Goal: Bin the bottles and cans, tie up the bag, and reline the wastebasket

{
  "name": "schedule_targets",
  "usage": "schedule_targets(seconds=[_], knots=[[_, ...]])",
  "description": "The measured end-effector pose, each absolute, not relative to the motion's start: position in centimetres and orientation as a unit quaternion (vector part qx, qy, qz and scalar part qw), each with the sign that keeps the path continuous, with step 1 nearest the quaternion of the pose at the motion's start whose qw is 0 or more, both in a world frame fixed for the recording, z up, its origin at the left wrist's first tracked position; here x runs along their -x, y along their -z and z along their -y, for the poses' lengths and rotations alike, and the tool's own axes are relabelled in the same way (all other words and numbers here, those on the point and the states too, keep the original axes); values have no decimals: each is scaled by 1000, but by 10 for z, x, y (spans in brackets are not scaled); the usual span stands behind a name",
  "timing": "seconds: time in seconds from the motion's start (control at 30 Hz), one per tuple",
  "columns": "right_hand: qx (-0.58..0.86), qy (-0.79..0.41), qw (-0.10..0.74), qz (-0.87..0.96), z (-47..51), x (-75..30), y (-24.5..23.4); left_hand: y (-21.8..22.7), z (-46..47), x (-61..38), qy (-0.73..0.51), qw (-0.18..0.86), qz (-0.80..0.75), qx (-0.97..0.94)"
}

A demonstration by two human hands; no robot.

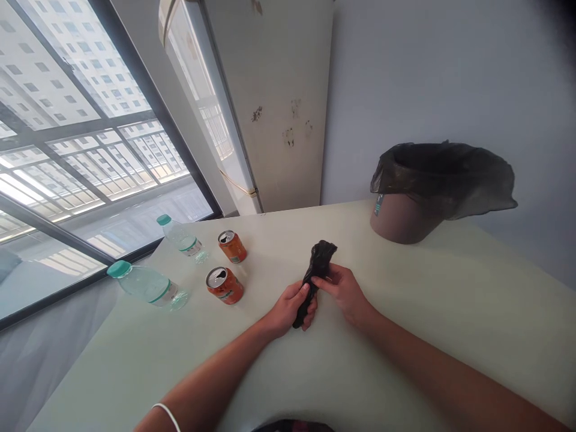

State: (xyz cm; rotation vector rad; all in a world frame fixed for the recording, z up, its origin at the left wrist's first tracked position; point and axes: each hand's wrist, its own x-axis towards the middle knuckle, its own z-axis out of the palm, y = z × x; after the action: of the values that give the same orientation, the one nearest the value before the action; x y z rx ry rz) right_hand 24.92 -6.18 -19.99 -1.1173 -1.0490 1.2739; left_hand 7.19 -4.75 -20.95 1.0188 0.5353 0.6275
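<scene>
A bunched black plastic bag (321,255) is held between my two hands above the middle of the table. My left hand (290,307) is closed around its lower part, with the thumb on top. Higher up, the thumb and fingers of my right hand (344,291) pinch the bag's side. Left of my hands stand two opened orange drink cans, a nearer can (229,289) and a farther can (234,247). Beyond them are two clear plastic bottles with green caps, a nearer bottle (146,285) and a farther bottle (180,236).
On the right of the white table (279,384) stands a brownish trash bin (402,219), lined with a black bag (477,186) folded over its rim. Behind the table are a fridge (279,78) with stained side and a grey wall (427,72). Large windows (99,120) fill the left.
</scene>
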Motion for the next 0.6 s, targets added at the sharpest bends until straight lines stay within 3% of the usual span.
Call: schedule_targets(seconds=[0.2,0.6], knots=[[490,-378,590,520,62,-254,202,206,46,-72,-276,794,-244,-483],[352,-92,525,769,55,-271,206,211,43,-66,-250,835,-202,-446]])
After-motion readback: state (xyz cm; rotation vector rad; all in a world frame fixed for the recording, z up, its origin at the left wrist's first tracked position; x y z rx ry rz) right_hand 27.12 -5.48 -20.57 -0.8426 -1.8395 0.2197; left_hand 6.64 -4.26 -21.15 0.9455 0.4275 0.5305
